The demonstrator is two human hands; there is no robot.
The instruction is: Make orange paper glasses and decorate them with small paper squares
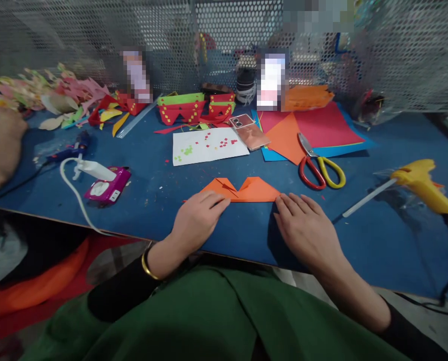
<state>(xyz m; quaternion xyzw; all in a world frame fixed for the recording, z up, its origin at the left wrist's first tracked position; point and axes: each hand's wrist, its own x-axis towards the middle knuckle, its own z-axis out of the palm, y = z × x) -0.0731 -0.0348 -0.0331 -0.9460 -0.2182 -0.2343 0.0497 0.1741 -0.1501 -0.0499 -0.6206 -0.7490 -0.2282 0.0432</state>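
Note:
An orange folded paper (257, 190) with two raised peaks and a notch between them lies flat near the front of the blue table. My left hand (199, 216) rests on its left part, fingers pressed together, covering that end. At its right corner, the fingertips of my right hand (305, 228) touch the paper; those fingers lie flat, slightly apart. Behind it sits a white sheet (189, 144) with small red and green paper bits. Red-handled and yellow-handled scissors (317, 163) lie to the right, beside orange, red and blue paper sheets (310, 128).
A yellow glue gun (423, 185) lies at right, a purple socket block (109, 186) with a white cable at left. Behind are a phone (249, 131), red paper shapes (178, 111) and a metal mesh. Another person's arm (0, 145) rests at far left.

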